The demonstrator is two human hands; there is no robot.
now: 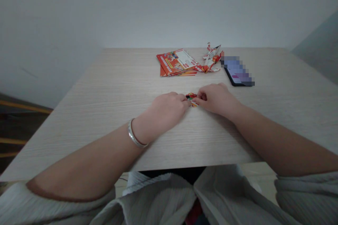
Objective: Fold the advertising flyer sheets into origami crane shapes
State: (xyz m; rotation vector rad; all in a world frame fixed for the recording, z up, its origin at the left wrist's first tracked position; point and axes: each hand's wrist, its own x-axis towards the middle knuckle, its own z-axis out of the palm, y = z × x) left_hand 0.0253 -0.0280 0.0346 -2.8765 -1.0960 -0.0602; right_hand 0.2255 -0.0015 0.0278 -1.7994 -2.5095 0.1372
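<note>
A small piece of printed paper [194, 104], red, green, white and orange, lies on the table between my hands and looks folded. My left hand [169, 110], with a silver bangle at the wrist, rests on the tabletop and its fingertips press the paper's left side. My right hand [218, 98] is curled, thumb and forefinger closed on the right side. Fingers cover much of the paper, so its full shape cannot be made out.
Beyond my hands lies a stack of red-and-white printed leaflets [175, 63]. Folded, crumpled-looking paper pieces [211, 58] stand beside it. A smartphone [237, 72] lies to their right. The pale wood-grain table [105, 88] meets a wall at its back edge.
</note>
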